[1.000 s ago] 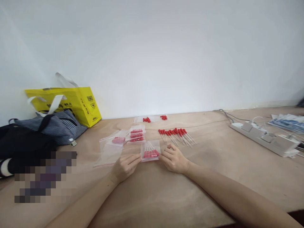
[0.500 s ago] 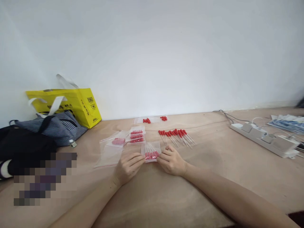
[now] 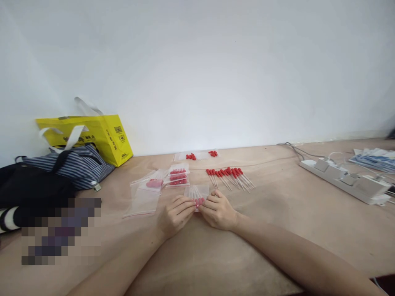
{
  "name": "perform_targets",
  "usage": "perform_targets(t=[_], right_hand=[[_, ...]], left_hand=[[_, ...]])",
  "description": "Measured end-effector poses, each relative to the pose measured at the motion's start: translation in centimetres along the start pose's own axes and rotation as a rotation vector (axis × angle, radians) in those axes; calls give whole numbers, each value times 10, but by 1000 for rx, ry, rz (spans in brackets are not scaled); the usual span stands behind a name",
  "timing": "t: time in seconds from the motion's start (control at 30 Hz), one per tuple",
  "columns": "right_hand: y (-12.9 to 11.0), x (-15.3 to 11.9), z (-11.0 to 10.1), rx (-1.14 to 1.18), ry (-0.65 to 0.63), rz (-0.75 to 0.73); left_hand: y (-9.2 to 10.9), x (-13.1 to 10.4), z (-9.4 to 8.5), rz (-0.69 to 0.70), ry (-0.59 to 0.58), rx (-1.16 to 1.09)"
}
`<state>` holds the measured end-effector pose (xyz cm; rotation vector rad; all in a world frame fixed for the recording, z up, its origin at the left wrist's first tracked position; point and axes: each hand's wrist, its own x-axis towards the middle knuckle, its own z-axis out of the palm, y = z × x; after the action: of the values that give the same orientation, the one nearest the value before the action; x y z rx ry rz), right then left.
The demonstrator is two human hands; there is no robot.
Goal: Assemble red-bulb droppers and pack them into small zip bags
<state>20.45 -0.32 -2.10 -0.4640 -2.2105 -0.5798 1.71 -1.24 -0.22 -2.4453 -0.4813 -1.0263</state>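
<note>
Between my hands lies a small clear zip bag (image 3: 196,191) holding several red-bulbed droppers, their thin stems fanned away from me. My left hand (image 3: 178,213) pinches the bag's near edge, its fingers covering the left part. My right hand (image 3: 218,210) is closed on the same edge, close beside the left one. Just beyond my right hand, several loose droppers (image 3: 230,174) rest on the table with their red ends pointing away. To the left are filled bags (image 3: 178,177) in an overlapping stack, and flat clear bags (image 3: 142,201) beside them.
Near the wall, another clear bag (image 3: 202,156) has red pieces at both ends. A white power strip (image 3: 342,179) with plugs and cables sits at right, with blue-and-white packets (image 3: 375,159) behind it. A yellow bag (image 3: 115,142) and a striped bag (image 3: 83,166) stand at left.
My left hand has slid right along the bag's near edge, toward my right hand. My right hand has shifted slightly left, and both now cover more of the red bulbs.
</note>
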Motion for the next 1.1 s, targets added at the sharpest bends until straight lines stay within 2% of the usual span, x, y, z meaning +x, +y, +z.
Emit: perform_targets(t=[0.37,0.6,0.73,0.83,0.9,0.93,1.03,1.1], right_hand=[[-3,0,0,-32,25,58],[-2,0,-4,-35,16,95],[-4,1,-6,-19,8,98],[-5,1,-7,-10,22,111],[-6,1,-7,-6,28,122],[-6,1,-7,-5,28,126],[-6,1,-6,-1,31,117],[-6,0,-5,6,38,92]], left_hand=[[1,2,-2,51,24,52],[-2,-1,-3,25,44,92],[-1,-3,-2,53,10,92],[1,-3,-3,9,-8,43],[2,-3,-4,-149,-20,-48],[1,-3,-4,-291,-26,-103],[-1,-6,-1,-899,-31,-337],[-2,-7,1,-1278,-24,-621]])
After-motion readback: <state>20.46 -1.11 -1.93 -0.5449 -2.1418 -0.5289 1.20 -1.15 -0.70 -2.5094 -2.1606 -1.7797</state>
